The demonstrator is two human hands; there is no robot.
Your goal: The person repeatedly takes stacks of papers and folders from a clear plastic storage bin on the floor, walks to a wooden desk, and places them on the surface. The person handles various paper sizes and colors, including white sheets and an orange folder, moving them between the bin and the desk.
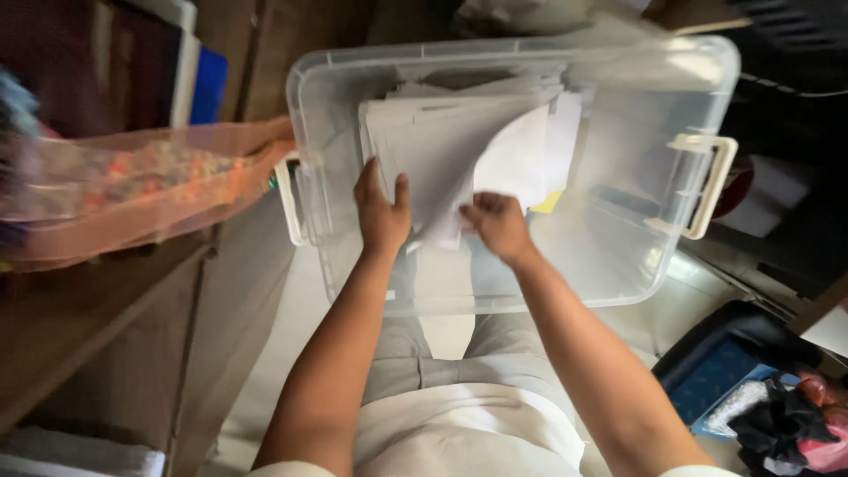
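Here the left hand [382, 205] lies flat, open, pinning the paper stack [424, 141] inside the clear plastic bin [618, 256]. The right hand [497, 225] pinches one sheet [512, 159], lifting it clear of the rest.

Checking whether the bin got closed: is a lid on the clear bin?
No, the bin is open, with both hands inside on the papers.

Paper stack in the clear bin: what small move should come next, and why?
Probably lift the curled top sheet a little further with the right hand, which pinches its lower corner, while the left hand presses flat on the paper stack in the clear bin; the sheet is only partly peeled.
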